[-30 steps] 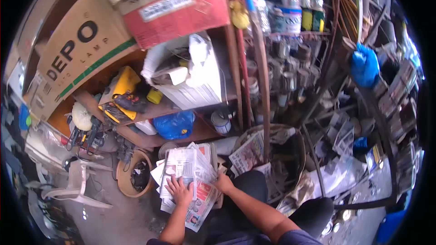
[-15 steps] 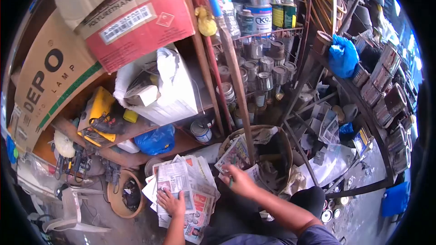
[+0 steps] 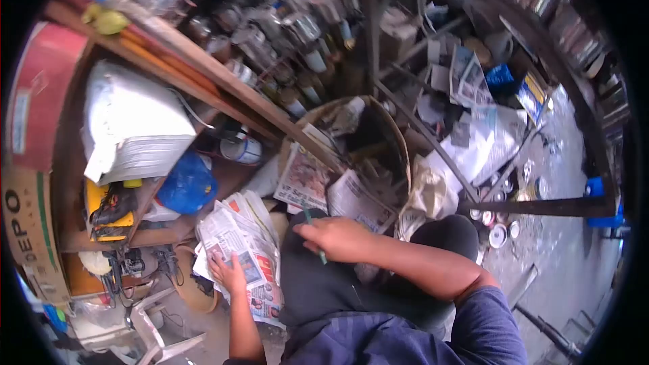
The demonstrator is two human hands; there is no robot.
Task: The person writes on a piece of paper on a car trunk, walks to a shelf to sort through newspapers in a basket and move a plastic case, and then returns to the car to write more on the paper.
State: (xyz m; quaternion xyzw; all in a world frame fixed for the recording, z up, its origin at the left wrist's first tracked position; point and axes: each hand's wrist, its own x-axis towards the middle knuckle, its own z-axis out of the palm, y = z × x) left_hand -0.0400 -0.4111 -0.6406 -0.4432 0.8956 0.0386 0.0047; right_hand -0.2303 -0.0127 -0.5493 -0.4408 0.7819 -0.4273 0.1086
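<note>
My left hand lies flat on a stack of newspapers low at the left, fingers spread on the top sheet. My right hand hovers over my dark-clad lap, closed around a thin green pen-like stick. Just beyond it, a round basket holds crumpled newspaper sheets.
A wooden shelf at the left carries a white box, a blue bag, yellow tools and cardboard boxes. Rows of paint cans fill the racks above. Loose papers and small tins litter the floor at the right. A white plastic chair lies at bottom left.
The view has swung to the right and tilted. My right hand left the newspaper stack, reached toward the basket and now sits over my lap holding the green stick. My left hand stays on the stack.
</note>
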